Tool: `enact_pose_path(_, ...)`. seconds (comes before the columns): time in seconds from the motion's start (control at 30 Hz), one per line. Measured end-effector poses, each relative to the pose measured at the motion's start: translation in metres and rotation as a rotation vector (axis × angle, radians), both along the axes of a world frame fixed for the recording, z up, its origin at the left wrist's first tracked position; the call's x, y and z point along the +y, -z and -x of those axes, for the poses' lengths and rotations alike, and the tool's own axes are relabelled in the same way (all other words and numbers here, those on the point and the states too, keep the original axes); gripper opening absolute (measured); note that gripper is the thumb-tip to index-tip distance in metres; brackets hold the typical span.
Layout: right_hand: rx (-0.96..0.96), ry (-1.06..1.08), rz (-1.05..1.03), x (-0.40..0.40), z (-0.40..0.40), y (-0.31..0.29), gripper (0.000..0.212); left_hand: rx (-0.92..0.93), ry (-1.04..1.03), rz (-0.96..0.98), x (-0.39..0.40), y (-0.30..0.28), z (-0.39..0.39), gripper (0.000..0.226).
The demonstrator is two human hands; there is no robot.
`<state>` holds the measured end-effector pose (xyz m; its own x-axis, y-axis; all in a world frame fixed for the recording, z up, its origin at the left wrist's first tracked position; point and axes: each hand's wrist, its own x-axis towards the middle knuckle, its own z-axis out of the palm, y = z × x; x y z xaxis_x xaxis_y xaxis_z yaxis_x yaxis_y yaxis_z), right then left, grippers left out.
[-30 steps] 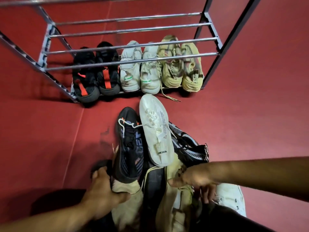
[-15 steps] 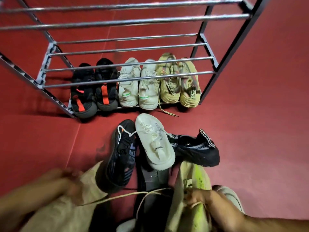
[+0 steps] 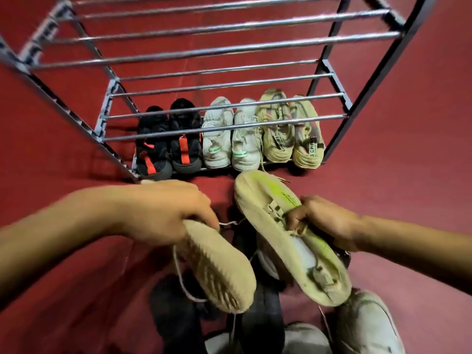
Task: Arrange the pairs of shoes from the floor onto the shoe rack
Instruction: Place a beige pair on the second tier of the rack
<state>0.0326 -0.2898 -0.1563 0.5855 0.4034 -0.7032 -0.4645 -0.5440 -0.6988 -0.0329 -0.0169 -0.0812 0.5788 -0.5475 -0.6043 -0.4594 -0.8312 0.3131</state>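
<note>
My left hand (image 3: 163, 213) grips a beige shoe (image 3: 217, 267) by its heel end, sole turned up toward me. My right hand (image 3: 324, 221) holds its mate, a beige shoe with a neon-yellow stripe (image 3: 288, 233), by the laces, toe pointing at the rack. Both shoes hang above the pile on the floor. The metal shoe rack (image 3: 224, 126) stands ahead. Its bottom shelf carries a black-and-orange pair (image 3: 168, 146), a white pair (image 3: 232, 139) and a tan knit pair (image 3: 291, 134).
Below my hands lie more shoes: dark ones (image 3: 176, 315) and pale ones (image 3: 367, 325) at the lower right. The rack's upper shelves of bare metal bars (image 3: 204, 52) hold nothing. Red floor (image 3: 408, 162) spreads on both sides.
Both hands have lifted the beige pair up off the pile and forward toward the rack. The view has tilted, so the rack looks closer and the floor pile is mostly hidden.
</note>
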Motion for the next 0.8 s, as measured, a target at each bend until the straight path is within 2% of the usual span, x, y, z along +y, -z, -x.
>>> enact_pose_path(0.1, 0.008, 0.074, 0.105, 0.002, -0.007, 0.03, 0.039, -0.408, 0.111, -0.083, -0.033, 0.05, -0.002, 0.031)
enact_pose_path(0.17, 0.023, 0.096, 0.145, 0.0, -0.002, 0.04, 0.047, -0.643, 0.072, 0.125, -0.036, 0.081, 0.003, 0.012)
enact_pose_path(0.23, 0.011, 0.101, 0.174, -0.004, -0.002, 0.047, 0.047, -0.902, -0.029, 0.276, -0.026, 0.1, 0.012, 0.014)
enact_pose_path(0.27, 0.006, 0.112, 0.169, -0.008, -0.003, 0.049, 0.044, -0.97, -0.094, 0.322, -0.02, 0.106, 0.02, 0.013)
enact_pose_path(0.3, 0.012, 0.126, 0.155, -0.01, -0.002, 0.049, 0.043, -0.959, -0.149, 0.345, -0.011, 0.115, 0.032, 0.015)
enact_pose_path(0.33, 0.03, 0.146, 0.131, -0.012, -0.002, 0.049, 0.045, -0.868, -0.184, 0.333, -0.001, 0.122, 0.044, 0.023)
enact_pose_path(0.4, 0.031, 0.166, 0.113, -0.013, -0.001, 0.053, 0.052, -0.561, -0.368, 0.333, 0.014, 0.139, 0.071, 0.043)
enact_pose_path(0.47, -0.016, 0.154, 0.155, -0.012, 0.0, 0.055, 0.053, -0.291, -0.792, 0.391, 0.009, 0.147, 0.101, 0.043)
enact_pose_path(0.53, -0.11, 0.098, 0.223, -0.013, 0.003, 0.055, 0.05, -0.203, -1.162, 0.417, -0.008, 0.16, 0.12, 0.039)
enact_pose_path(0.57, -0.156, 0.05, 0.247, -0.015, 0.004, 0.053, 0.052, -0.16, -1.278, 0.387, -0.018, 0.164, 0.124, 0.041)
enact_pose_path(0.7, -0.18, -0.133, 0.303, -0.031, 0.027, 0.047, 0.044, -0.064, -1.346, 0.319, -0.036, 0.163, 0.117, 0.024)
enact_pose_path(0.77, -0.308, -0.158, 0.307, -0.037, 0.038, 0.048, 0.045, -0.056, -1.336, 0.358, -0.038, 0.152, 0.109, 0.032)
enact_pose_path(0.8, -0.363, -0.118, 0.302, -0.04, 0.043, 0.048, 0.044, -0.104, -1.306, 0.336, -0.04, 0.148, 0.108, 0.028)
